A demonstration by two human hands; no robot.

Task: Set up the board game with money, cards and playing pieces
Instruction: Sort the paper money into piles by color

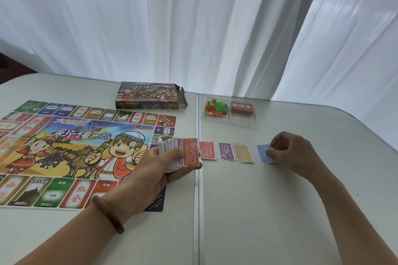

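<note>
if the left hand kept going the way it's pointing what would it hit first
Probably the red 10000 notes, lying just past the money stack the left hand grips; the clear tray lies farther along. Depth is hard to judge.

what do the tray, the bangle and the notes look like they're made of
Tray: thin clear plastic, glossy; the pieces and table show through it. Bangle: likely polished wood, maybe resin; brown, smooth, faint sheen. Notes: thin printed paper, matte; the stack in the left hand fans at its edges, and the right hand pinches a blue note.
</note>
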